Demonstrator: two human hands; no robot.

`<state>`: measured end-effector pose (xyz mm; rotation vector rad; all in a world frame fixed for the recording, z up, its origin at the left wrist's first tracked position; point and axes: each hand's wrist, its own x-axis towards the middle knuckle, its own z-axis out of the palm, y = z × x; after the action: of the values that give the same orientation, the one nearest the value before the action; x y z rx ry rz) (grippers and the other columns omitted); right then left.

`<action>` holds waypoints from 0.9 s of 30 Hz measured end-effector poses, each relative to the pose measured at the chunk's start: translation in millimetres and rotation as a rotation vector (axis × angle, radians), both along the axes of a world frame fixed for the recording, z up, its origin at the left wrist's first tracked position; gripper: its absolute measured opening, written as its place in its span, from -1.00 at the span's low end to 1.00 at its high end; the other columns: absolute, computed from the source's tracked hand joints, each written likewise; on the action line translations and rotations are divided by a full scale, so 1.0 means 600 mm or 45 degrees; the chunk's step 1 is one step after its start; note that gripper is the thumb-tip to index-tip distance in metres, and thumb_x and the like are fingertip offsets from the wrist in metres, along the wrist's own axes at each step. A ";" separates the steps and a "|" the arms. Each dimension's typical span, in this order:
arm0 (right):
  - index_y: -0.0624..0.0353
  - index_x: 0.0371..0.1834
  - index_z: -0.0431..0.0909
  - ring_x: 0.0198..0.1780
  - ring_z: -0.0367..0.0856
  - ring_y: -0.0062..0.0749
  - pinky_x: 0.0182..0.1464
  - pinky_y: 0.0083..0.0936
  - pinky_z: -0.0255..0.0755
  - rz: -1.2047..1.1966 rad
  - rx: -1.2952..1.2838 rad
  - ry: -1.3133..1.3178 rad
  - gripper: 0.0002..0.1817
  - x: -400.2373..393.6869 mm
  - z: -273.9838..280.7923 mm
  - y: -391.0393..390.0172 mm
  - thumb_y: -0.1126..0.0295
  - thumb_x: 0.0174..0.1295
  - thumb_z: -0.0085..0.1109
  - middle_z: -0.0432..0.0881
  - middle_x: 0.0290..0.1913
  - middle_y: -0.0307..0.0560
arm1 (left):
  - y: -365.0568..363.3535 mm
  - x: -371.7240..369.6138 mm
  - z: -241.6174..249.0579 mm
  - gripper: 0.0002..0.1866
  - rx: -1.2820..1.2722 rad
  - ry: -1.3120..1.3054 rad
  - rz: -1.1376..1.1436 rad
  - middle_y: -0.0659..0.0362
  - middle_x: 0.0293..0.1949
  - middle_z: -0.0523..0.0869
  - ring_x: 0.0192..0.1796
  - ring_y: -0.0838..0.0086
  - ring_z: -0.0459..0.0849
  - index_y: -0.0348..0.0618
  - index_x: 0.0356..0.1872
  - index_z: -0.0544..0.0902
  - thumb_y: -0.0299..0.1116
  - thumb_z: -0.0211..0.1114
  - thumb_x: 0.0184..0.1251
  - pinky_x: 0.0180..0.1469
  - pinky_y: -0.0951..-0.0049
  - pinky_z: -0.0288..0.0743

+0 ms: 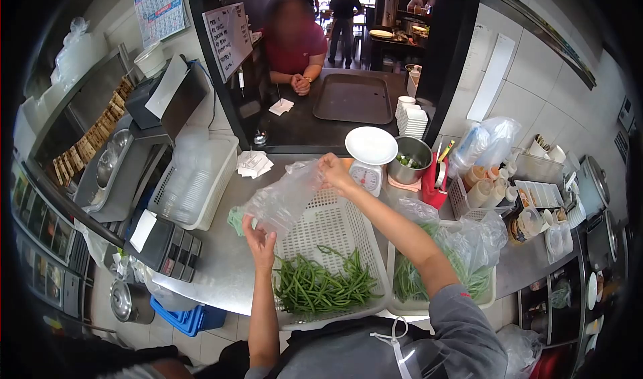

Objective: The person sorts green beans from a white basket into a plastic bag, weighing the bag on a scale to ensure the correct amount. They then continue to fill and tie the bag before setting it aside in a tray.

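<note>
A clear plastic bag (284,197) is stretched between my two hands above a white perforated basket (328,221). My right hand (333,173) pinches its upper right end, near the kitchen scale (366,178). At the bag's lower left edge is my left hand (260,240), thumb and fingers closed on the plastic. Cut green beans (325,282) lie heaped in the near half of the basket. A green cloth or bag (236,220) sits just left of the clear bag.
A second tray (442,305) with bagged greens stands right of the basket. Behind are a white plate (371,145) and a metal pot (409,160). A person (295,44) leans at the hatch beside a brown tray (353,99). A printer (164,245) is left.
</note>
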<state>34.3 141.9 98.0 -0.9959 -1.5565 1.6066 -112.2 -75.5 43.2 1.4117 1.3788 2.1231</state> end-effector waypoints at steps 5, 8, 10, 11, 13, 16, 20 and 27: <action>0.16 0.04 0.28 -0.31 0.59 -0.33 -0.43 -0.40 0.59 0.201 -0.309 0.063 -0.60 0.019 0.029 -0.050 0.12 0.29 -0.03 0.45 -0.05 -0.09 | 0.014 -0.027 -0.031 -0.60 -0.206 0.182 0.429 0.00 -0.05 0.52 -0.12 0.35 0.53 -0.34 0.03 0.48 -0.59 0.17 0.09 0.00 0.36 0.40; 0.24 0.17 0.25 -0.25 0.63 -0.19 -0.40 -0.46 0.59 0.685 -0.068 -0.385 -0.36 0.017 -0.027 -0.097 -0.03 0.19 0.06 0.42 0.06 0.05 | 0.010 -0.053 -0.041 -0.52 -0.113 -0.151 0.628 -0.01 -0.10 0.53 -0.24 0.38 0.54 -0.36 0.14 0.38 -0.61 0.14 0.11 -0.15 0.46 0.48; 0.29 0.29 0.13 0.19 0.32 0.08 0.23 -0.26 0.26 1.230 0.902 -0.562 -0.16 0.005 -0.122 -0.158 -0.02 0.06 0.22 0.20 0.26 0.27 | 0.004 -0.033 0.009 -0.49 -0.177 -0.128 0.775 -0.03 -0.10 0.50 -0.21 0.37 0.55 -0.39 0.16 0.34 -0.59 0.16 0.12 -0.17 0.49 0.49; 0.25 0.30 0.12 0.35 0.03 0.16 0.38 -0.25 -0.04 1.558 0.672 -0.667 -0.08 -0.009 -0.120 -0.204 0.00 -0.07 0.34 0.05 0.33 0.32 | 0.000 -0.022 0.023 -0.48 -0.217 -0.118 0.845 -0.04 -0.10 0.49 -0.19 0.37 0.55 -0.40 0.17 0.31 -0.58 0.16 0.13 -0.18 0.50 0.50; 0.11 0.31 0.09 0.34 -0.04 0.35 0.26 0.02 0.14 1.629 0.930 -0.713 0.00 -0.002 -0.138 -0.304 0.02 -0.21 0.43 -0.13 0.37 0.33 | 0.001 -0.027 0.000 -0.38 -0.347 -0.190 0.738 -0.08 0.15 0.28 -0.08 0.39 0.51 -0.34 0.26 0.18 -0.57 0.17 0.15 -0.15 0.50 0.50; -0.06 0.31 0.06 0.31 -0.09 0.50 0.04 0.29 0.26 1.520 1.020 -1.127 0.03 0.009 -0.080 -0.383 0.09 -0.28 0.48 -0.25 0.40 0.30 | 0.002 -0.030 -0.005 -0.34 -0.438 -0.114 0.748 -0.10 0.27 0.19 -0.07 0.40 0.49 -0.28 0.31 0.13 -0.56 0.18 0.16 -0.16 0.49 0.51; -0.15 0.28 0.11 0.28 0.02 0.43 -0.14 0.26 0.42 1.195 1.192 -1.134 0.02 0.020 -0.092 -0.407 0.27 -0.37 0.50 -0.18 0.37 0.27 | 0.000 -0.047 -0.033 -0.33 -0.588 -0.028 0.672 -0.07 0.28 0.17 -0.06 0.37 0.51 -0.21 0.32 0.14 -0.57 0.17 0.16 -0.14 0.48 0.52; -0.09 0.20 0.22 0.10 0.25 0.34 -0.15 -0.09 0.54 1.151 1.158 -0.984 -0.14 0.004 -0.117 -0.371 0.43 -0.30 0.39 0.18 0.16 0.21 | 0.002 -0.046 -0.035 -0.36 -0.372 0.171 0.662 -0.09 0.29 0.15 0.05 0.29 0.50 -0.26 0.30 0.17 -0.62 0.14 0.15 -0.11 0.45 0.53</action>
<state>36.8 -80.9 28.0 -0.3623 -3.1614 0.6853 -140.1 -74.1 22.5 1.1894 2.2022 2.0035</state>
